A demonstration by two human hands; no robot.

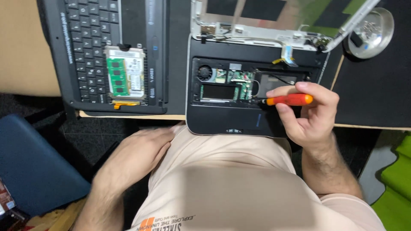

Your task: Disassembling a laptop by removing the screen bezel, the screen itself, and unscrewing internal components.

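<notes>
An opened black laptop base [222,117] lies at the desk's near edge, its green circuit board [239,81] and small fan [205,72] exposed. My right hand [310,117] grips an orange-handled screwdriver [289,100], held nearly level, with its tip against the laptop's insides just right of the board. My left hand [137,156] rests flat on my lap below the desk edge, fingers loosely spread, holding nothing.
A detached black keyboard panel [92,47] lies at the left, with a hard drive [132,70] and a green memory stick [116,77] on it. The laptop's lid frame [257,36] lies behind the base. A round metal dish [372,30] sits at the far right. A blue chair [30,162] stands at lower left.
</notes>
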